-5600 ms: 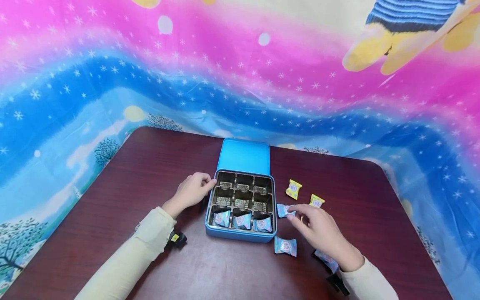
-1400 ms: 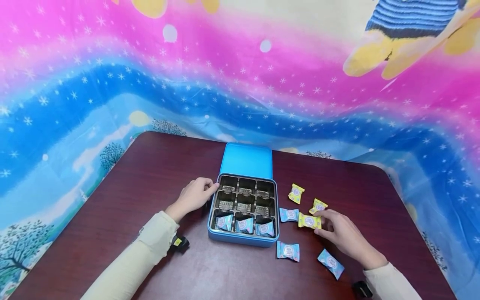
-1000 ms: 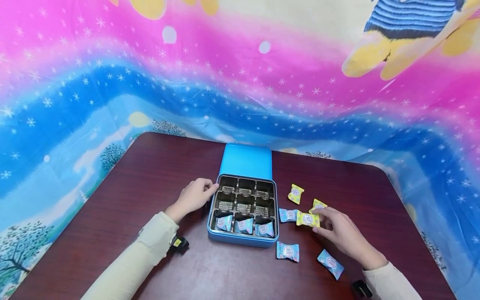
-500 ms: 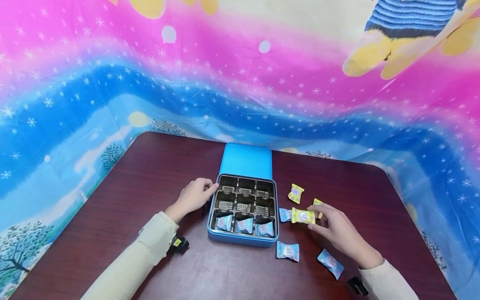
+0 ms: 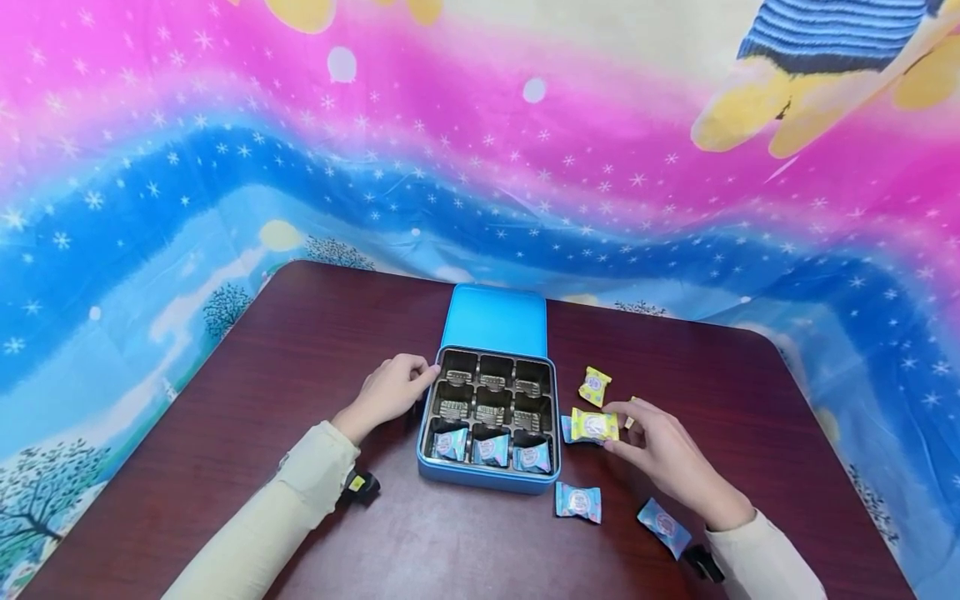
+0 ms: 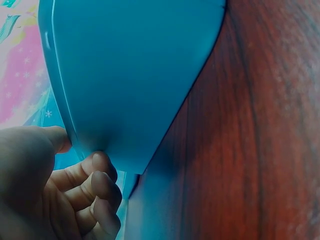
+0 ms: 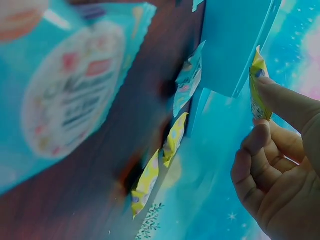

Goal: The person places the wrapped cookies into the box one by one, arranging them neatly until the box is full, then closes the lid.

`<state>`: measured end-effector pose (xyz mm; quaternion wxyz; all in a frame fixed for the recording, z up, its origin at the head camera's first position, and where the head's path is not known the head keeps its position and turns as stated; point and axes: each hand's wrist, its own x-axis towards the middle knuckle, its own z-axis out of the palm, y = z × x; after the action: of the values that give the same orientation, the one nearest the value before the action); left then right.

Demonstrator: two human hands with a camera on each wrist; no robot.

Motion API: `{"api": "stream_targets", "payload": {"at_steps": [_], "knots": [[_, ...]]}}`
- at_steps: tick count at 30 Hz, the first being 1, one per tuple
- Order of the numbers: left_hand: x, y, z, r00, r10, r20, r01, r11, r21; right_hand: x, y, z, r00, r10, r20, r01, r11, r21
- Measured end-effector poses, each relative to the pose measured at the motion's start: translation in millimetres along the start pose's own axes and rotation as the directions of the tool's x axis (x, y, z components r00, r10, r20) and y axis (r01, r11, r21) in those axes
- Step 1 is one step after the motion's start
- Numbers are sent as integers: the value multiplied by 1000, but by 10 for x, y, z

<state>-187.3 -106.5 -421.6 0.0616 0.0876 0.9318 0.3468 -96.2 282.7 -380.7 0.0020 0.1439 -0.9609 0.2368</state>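
Note:
A blue tin [image 5: 487, 477] holds a dark tray of square compartments; its front row has three blue-wrapped candies [image 5: 491, 450], the others hold none. My left hand [image 5: 386, 392] grips the tin's left rim, thumb and index finger on its edge in the left wrist view, where the tin's side [image 6: 135, 75] shows. My right hand [image 5: 667, 454] pinches a yellow-wrapped candy [image 5: 594, 426] between thumb and fingers, right of the tin. In the right wrist view that yellow candy [image 7: 259, 90] hangs above the table. Behind it, a blue candy [image 5: 567, 428] is partly covered.
The tin's blue lid [image 5: 497, 320] lies open at the back. Right of the tin lie a yellow candy [image 5: 595, 386], another yellow one [image 5: 631, 412] partly behind my right hand, and two blue candies, one near the front [image 5: 578, 502], one by my wrist [image 5: 663, 527]. A patterned cloth hangs behind.
My right hand has moved left toward the tin with the yellow candy, which now covers much of the blue candy beside the tin. My left hand has stayed at the rim.

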Motion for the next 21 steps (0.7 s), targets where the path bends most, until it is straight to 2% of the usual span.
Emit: {"api": "stream_targets", "payload": {"at_steps": [21], "knots": [[8, -7, -6, 1000, 3, -1, -3, 1000, 4, 126, -138, 27, 997, -53, -52, 61, 985, 159]]}}
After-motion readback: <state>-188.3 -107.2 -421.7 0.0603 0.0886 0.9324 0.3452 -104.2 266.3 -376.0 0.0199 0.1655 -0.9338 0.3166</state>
